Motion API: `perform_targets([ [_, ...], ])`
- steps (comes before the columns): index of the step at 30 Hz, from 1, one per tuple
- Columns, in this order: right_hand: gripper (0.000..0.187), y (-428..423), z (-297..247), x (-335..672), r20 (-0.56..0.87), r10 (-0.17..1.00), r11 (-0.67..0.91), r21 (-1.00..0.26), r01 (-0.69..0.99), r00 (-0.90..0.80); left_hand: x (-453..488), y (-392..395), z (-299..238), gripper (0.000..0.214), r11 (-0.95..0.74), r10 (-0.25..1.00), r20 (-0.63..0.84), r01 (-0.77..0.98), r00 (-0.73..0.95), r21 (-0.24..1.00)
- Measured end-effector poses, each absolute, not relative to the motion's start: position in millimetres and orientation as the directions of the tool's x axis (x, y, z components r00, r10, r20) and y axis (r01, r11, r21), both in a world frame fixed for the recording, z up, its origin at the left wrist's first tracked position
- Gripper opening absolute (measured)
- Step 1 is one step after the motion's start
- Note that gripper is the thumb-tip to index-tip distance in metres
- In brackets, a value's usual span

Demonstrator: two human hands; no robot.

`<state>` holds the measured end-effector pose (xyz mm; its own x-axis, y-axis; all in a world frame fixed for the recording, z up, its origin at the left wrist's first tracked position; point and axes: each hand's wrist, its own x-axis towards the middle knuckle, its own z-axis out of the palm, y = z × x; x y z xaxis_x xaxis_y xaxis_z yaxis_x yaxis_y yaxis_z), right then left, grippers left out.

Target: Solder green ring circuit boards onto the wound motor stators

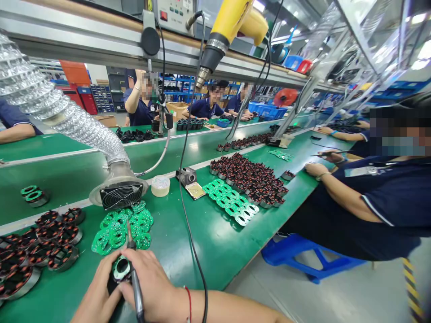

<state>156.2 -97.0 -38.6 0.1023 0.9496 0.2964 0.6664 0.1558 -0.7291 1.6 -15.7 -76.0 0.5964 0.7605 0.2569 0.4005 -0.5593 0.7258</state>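
Note:
My left hand (99, 287) is closed around the side of a motor stator (113, 283), which has a green ring-shaped circuit board (121, 265) on top. On its other side, my right hand (153, 280) also touches the stator. A soldering iron (137, 285) lies in that right hand, its tip pointing away from me and up over the part. Just beyond my fingers is a loose pile of green circuit boards (117, 231). To the left stand several wound stators (55, 235) with dark frames and copper-coloured windings. My palms hide the lower part of the held stator.
A fume extractor (121, 195) on a silver duct stands behind the pile. A black cable (188, 220) hangs across the green bench. Farther right are an iron stand (187, 176), a board panel (232, 202) and many stators (249, 175). A co-worker (380, 193) sits at right.

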Motion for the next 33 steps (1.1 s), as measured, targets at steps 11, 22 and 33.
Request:
perform_targets([
  [11, 0.054, -92, -39, 160, 0.313, 0.922, 0.043, -0.665, 0.746, 0.226, -11, -5, -76, 0.044, -0.638, 0.742, 0.261, 0.532, 0.617, 0.557],
  [22, 0.055, -93, -37, 160, 0.353, 0.91, 0.092, -0.684, 0.724, 0.217, 4, -15, -58, 0.054, -0.161, 0.83, -0.036, 0.301, 0.556, 0.94],
  [33, 0.041, -95, -60, 182, 0.458, 0.878, 0.234, -0.666, 0.708, 0.14, 10, -25, -16, 0.043, -0.372, 0.785, 0.074, 0.372, 0.615, 0.851],
])
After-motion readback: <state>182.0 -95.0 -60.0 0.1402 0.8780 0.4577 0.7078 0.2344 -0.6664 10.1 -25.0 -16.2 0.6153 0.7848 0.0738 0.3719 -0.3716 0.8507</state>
